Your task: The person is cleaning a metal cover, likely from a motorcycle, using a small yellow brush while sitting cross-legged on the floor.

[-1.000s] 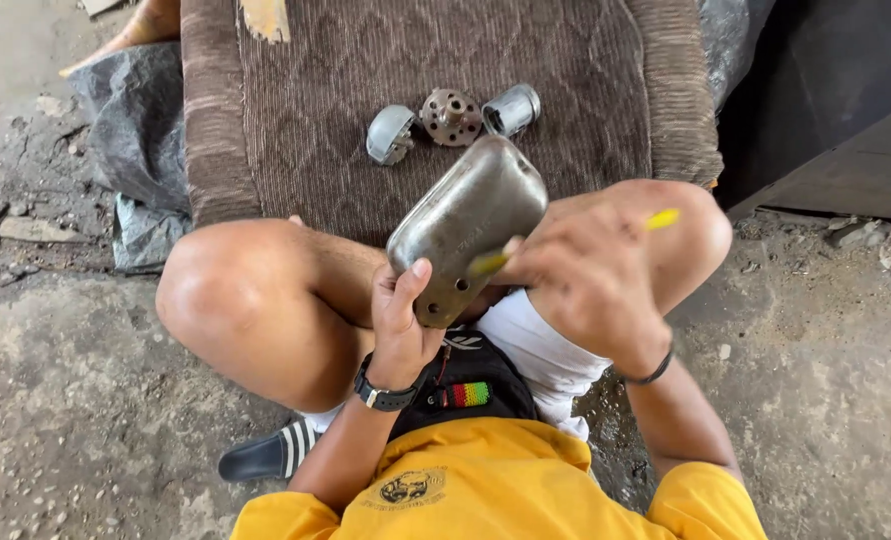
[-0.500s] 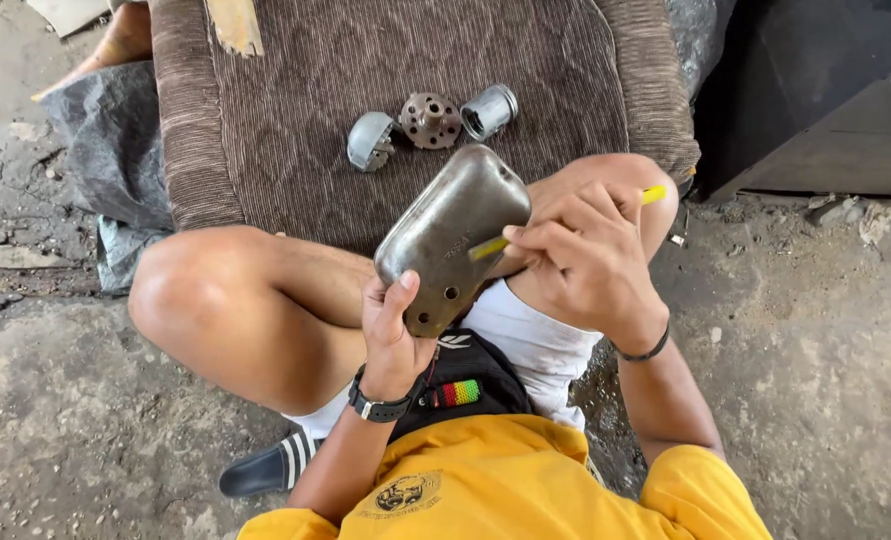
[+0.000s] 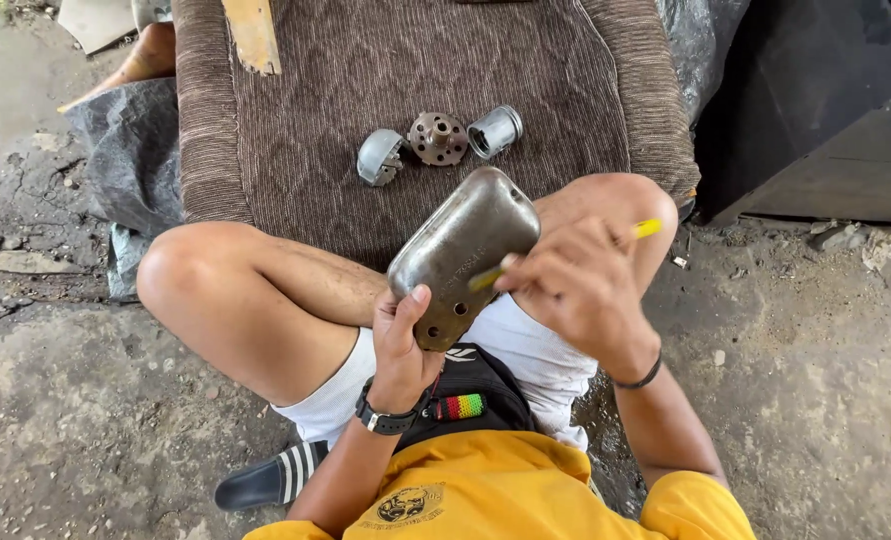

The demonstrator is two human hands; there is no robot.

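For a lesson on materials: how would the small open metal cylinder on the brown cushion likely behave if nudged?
The metal cylinder lies on its side, so it would probably roll, though the ribbed brown cushion may slow it. It looks rigid, likely not fragile, and, being hollow, fairly light.

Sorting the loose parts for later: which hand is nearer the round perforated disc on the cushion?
Right. The right hand, holding a yellow tool, sits just below the perforated disc; the left hand grips the metal casing lower down.
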